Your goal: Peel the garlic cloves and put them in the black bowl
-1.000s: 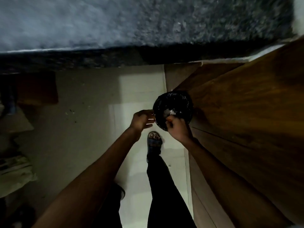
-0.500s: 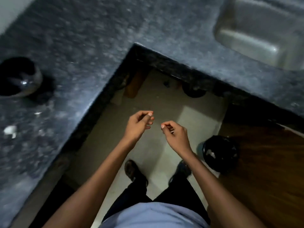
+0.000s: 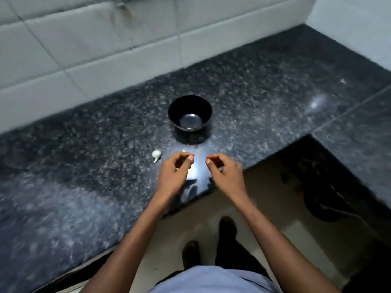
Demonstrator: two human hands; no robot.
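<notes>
The black bowl stands upright on the dark granite counter, and I see nothing inside it. A white garlic clove lies on the counter, left of and nearer than the bowl. My left hand hovers over the counter edge just in front of the bowl, its fingers curled with the thumb against the forefinger. A small pale piece shows inside that grip. My right hand is beside it, a short gap apart, fingers curled with nothing visible in them. A tiny white scrap lies just beyond my left hand.
A white tiled wall backs the counter. The counter turns a corner and runs on along the right. Below its edge are the pale floor and my feet, with dark objects under the right-hand counter.
My view swung from a black bin by a wooden door up to the counter. Both hands came away from the bin and now hover over the counter edge near the bowl.
</notes>
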